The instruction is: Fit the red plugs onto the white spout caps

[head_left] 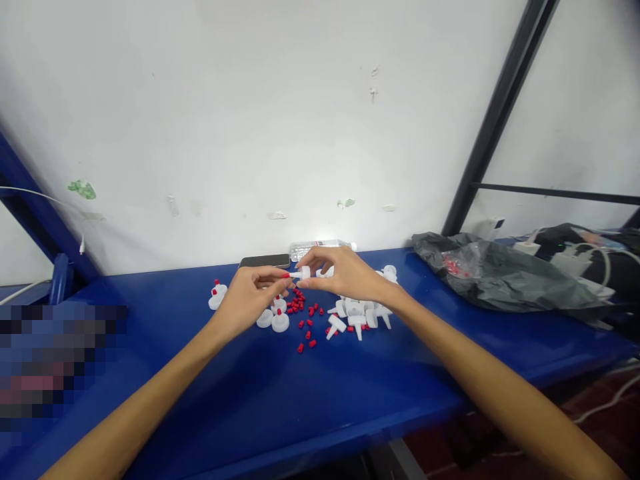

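Note:
A white nozzle cap (pixel 305 273) is held level between my two hands above the blue table (pixel 240 407). My right hand (pixel 340 270) grips its wide base between thumb and fingers. At its narrow end, my left hand (pixel 260 290) pinches a small red tip (pixel 286 275). Below lie several loose red tips (pixel 301 348). White nozzle caps without red tips (pixel 359 325) are heaped under and beside my right hand. White caps with red tips (pixel 280 321) stand near my left hand, and more (pixel 217 297) sit farther left.
A dark phone (pixel 265 261) and a clear plastic bottle (pixel 320 248) lie against the wall. On the right are a grey plastic bag (pixel 500 283) holding red pieces, a black post (pixel 490 127) and white cables with plugs. A blue post (pixel 37 207) rises at left.

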Motion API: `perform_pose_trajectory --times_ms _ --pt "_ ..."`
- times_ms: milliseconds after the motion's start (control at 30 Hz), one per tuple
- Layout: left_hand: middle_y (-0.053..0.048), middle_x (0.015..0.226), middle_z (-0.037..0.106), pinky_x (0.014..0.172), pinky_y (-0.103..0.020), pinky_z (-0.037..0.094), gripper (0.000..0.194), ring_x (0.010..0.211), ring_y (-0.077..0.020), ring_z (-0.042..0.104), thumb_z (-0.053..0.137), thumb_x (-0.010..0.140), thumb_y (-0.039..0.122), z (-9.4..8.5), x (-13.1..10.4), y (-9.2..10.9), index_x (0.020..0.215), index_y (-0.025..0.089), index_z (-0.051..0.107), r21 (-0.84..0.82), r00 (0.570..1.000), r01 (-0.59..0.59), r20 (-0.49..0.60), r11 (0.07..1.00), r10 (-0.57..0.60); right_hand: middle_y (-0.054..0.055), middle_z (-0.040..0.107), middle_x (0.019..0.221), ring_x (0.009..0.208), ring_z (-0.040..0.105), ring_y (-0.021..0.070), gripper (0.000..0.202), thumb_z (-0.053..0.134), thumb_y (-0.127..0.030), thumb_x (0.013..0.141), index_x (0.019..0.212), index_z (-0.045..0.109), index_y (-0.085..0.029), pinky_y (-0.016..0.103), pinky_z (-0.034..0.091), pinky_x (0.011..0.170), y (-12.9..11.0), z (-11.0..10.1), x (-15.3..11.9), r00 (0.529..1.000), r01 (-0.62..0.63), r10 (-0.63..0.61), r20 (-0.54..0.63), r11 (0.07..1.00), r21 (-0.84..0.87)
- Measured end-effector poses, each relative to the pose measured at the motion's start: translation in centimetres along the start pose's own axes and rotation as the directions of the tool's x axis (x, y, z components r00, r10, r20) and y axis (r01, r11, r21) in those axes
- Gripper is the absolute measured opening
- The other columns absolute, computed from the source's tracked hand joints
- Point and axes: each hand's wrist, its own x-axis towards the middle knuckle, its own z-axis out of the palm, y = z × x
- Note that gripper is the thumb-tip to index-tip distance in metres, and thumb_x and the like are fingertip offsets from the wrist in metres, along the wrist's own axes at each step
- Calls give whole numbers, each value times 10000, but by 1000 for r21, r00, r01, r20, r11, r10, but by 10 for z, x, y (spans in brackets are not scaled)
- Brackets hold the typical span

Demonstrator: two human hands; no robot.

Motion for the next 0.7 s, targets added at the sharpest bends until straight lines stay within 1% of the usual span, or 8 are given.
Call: perform_pose_trajectory --times_ms 133,233,300,367,433,533,600,700 --pt "-64 857 771 571 -251 508 292 724 -192 693 637 872 436 1 -2 -4 926 175 756 134 998 -60 18 989 58 33 742 1003 902 679 179 299 740 -413 818 1050 709 -228 302 525 742 3 1 0 1000 -21 21 19 1000 -2" --pt "-52 857 761 577 -254 491 357 709 -184 671 544 933 477 1 -2 -7 918 185 748 211 994 -104 61 972 93 26 745 1006 901 679 176 284 748 -385 813 1049 709 -231 296 525 742 4 2 0 999 -17 18 31 1000 -10" --pt "-37 788 742 552 -253 459 397 634 -167 635 485 964 481 1 -1 -9 886 184 736 229 991 -114 96 967 94 26 749 1007 910 682 181 273 750 -347 814 1060 713 -236 302 525 765 4 3 0 1000 -9 10 28 1000 -24" --pt "-19 740 724 534 -252 429 400 573 -150 595 466 976 473 1 0 -10 863 188 724 246 990 -113 111 963 88 25 755 999 929 689 189 272 752 -311 812 1072 719 -239 315 528 803 3 4 0 1000 0 0 14 1000 -24" --pt "-10 755 727 545 -254 416 374 568 -145 589 461 983 444 1 0 -12 873 196 719 289 988 -137 103 948 111 22 761 1003 953 698 197 282 758 -294 809 1085 726 -245 326 532 843 4 5 0 1000 6 -6 4 1000 -1" --pt "-18 800 741 604 -261 412 322 662 -163 634 454 989 343 1 -1 -16 863 199 713 407 972 -233 80 883 220 19 770 1018 964 708 203 298 774 -301 798 1092 745 -263 338 542 869 6 10 0 1000 -3 3 -9 999 42" --pt "-24 781 736 627 -264 403 309 701 -169 646 452 978 268 1 -2 -19 809 192 700 473 953 -296 81 830 293 23 776 1008 957 713 208 310 789 -322 783 1086 759 -265 341 554 853 8 13 -1 1000 -18 19 -17 997 68" --pt "-22 736 719 620 -259 396 292 661 -153 629 463 964 222 -1 -4 -18 779 183 686 512 924 -353 60 784 377 35 779 1004 961 719 213 333 807 -348 761 1078 770 -252 344 566 857 7 17 0 998 -42 47 -31 986 163"
